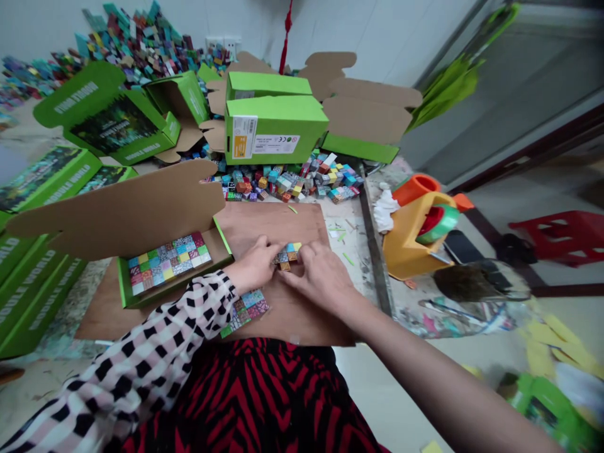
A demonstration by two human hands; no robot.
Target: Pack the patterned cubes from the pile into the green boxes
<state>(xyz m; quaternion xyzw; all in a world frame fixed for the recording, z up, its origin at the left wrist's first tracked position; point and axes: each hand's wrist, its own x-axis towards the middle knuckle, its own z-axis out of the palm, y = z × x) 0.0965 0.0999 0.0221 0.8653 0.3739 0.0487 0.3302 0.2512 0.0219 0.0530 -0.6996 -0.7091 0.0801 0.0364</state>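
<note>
A small cluster of patterned cubes lies on the brown board, squeezed between my two hands. My left hand presses its fingertips against the cluster's left side. From the right, my right hand curls its thumb and fingers around the cubes and partly covers them. Below my left wrist lies a flat block of patterned cubes, partly hidden by the sleeve. To the left stands a lidded green box, open, with rows of colourful cubes inside.
A pile of loose cubes lies behind the board, near upright green boxes. Green boxes are stacked at left. A larger cube heap sits against the wall. An orange-yellow tape dispenser stands right of a metal strip.
</note>
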